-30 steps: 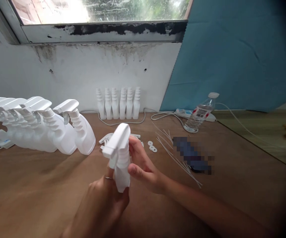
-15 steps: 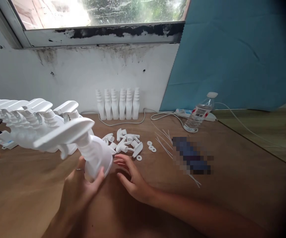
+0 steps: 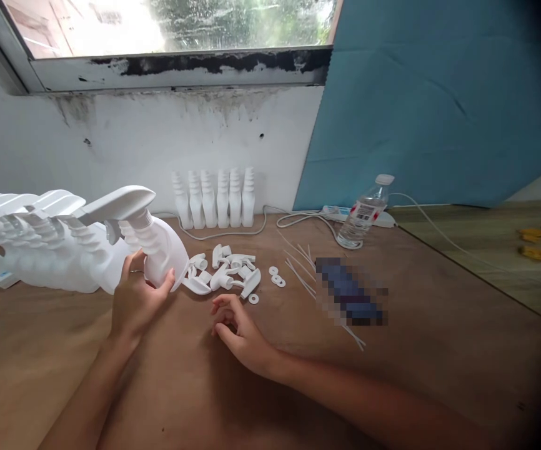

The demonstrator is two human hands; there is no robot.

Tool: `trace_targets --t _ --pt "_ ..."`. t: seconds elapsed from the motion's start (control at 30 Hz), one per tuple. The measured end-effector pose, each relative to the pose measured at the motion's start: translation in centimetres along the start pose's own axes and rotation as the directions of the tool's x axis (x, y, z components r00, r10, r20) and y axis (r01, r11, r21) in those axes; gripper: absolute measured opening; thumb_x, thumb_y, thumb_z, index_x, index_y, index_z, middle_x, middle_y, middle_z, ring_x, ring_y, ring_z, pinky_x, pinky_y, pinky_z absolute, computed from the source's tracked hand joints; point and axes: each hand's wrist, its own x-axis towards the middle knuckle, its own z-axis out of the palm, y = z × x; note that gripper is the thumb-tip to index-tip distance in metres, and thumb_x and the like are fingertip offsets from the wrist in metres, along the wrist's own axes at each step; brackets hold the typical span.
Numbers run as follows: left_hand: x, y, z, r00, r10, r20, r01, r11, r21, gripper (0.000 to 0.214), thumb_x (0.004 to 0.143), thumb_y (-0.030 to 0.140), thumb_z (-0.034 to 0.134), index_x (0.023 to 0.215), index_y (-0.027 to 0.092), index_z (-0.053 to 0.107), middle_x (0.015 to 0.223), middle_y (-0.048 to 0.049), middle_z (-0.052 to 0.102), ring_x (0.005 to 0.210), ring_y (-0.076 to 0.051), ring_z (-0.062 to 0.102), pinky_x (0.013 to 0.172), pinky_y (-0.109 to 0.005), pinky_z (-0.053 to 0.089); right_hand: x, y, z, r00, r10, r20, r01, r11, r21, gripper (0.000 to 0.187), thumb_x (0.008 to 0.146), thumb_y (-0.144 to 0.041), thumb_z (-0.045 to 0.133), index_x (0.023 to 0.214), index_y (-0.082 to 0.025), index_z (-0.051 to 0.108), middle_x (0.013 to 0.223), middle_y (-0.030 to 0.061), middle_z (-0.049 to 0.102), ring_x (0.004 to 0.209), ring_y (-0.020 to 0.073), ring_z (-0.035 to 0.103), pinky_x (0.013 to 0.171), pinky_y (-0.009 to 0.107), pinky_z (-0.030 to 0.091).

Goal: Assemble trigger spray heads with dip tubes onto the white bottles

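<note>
Gripping bottle (image 3: 165,253) left of frame centre: left hand (image 3: 132,303). Long axis slants upper left to lower right; bottle row (image 3: 59,259) just left, contact hard to tell. Right hand (image 3: 240,334) empty, fingers loosely curled, spray heads (image 3: 222,277) just above.

The left forearm (image 3: 85,387) slanted up from the lower left, and the left hand (image 3: 132,306) was set in a grip, its thumb (image 3: 167,283) stretched out to the right. The right forearm (image 3: 345,397) reached in from the lower right. The right hand (image 3: 242,340) hung free, its fingers (image 3: 226,300) loosely curled, its thumb apart beneath them.
</note>
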Motion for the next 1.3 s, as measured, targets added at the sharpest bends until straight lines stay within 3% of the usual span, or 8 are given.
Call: trace_targets --t 0.3,0.47,0.67,0.9,1.1,1.3 --pt "-0.5 -0.7 0.2 0.998 -0.036 0.057 0.029 0.993 0.115 0.052 0.080 0.044 0.063 0.127 0.028 0.046 0.125 -0.0021 0.055 0.076 -0.020 0.064 0.062 -0.029 0.044 0.2 -0.1 0.0 1.000 0.007 0.005 -0.007 1.000 -0.016 0.030 0.080 -0.007 0.044 0.107 -0.020 0.043 0.095 0.0001 0.050 0.069 0.0090 0.054 0.066 0.026 0.040" --pt "-0.3 -1.6 0.5 1.000 0.026 -0.011 -0.025 0.990 0.138 0.051 0.078 0.043 0.063 0.123 0.022 0.049 0.118 -0.0051 0.057 0.088 -0.026 0.063 0.062 -0.030 0.044 0.1 0.1 0.0 1.000 0.005 0.014 -0.005 1.000 -0.027 0.030 0.080 -0.008 0.043 0.107 -0.020 0.043 0.094 0.0001 0.051 0.068 0.0092 0.054 0.067 0.027 0.040" --pt "-0.4 -2.0 0.5 0.996 0.070 -0.047 -0.061 0.981 0.182 0.053 0.079 0.043 0.061 0.124 0.019 0.048 0.118 -0.0068 0.057 0.087 -0.027 0.064 0.059 -0.032 0.044 0.1 0.0 -0.1 1.000 0.012 0.022 -0.012 0.999 -0.040 0.029 0.080 -0.007 0.043 0.106 -0.020 0.043 0.092 -0.0004 0.051 0.067 0.0094 0.053 0.066 0.027 0.039" --pt "-0.3 -3.4 0.8 0.999 0.035 -0.029 -0.028 0.978 0.208 0.056 0.077 0.047 0.060 0.124 0.019 0.049 0.123 -0.0086 0.054 0.086 -0.029 0.065 0.060 -0.035 0.048 0.1 -0.1 -0.1 0.999 0.020 0.029 -0.019 0.999 -0.037 0.028 0.081 -0.007 0.043 0.106 -0.020 0.043 0.092 -0.0001 0.051 0.068 0.0099 0.053 0.066 0.027 0.039" --pt "-0.2 -4.0 1.3 0.990 0.102 -0.098 -0.078 0.971 0.225 0.059 0.077 0.050 0.055 0.122 0.012 0.053 0.119 -0.0140 0.054 0.079 -0.029 0.064 0.060 -0.037 0.051 0.1 0.1 -0.2 0.999 0.013 0.032 -0.012 1.000 -0.028 0.028 0.081 -0.008 0.043 0.106 -0.020 0.043 0.091 -0.0003 0.051 0.068 0.0097 0.053 0.066 0.027 0.040" --pt "0.2 -4.0 1.1 0.974 0.177 -0.142 -0.148 0.970 0.193 0.060 0.080 0.047 0.050 0.124 0.006 0.055 0.113 -0.0192 0.052 0.096 -0.032 0.060 0.074 -0.039 0.054 0.1 0.0 -0.1 0.999 0.022 0.032 -0.021 0.999 -0.033 0.028 0.081 -0.008 0.044 0.106 -0.021 0.044 0.091 -0.0007 0.051 0.068 0.0094 0.053 0.066 0.026 0.040"
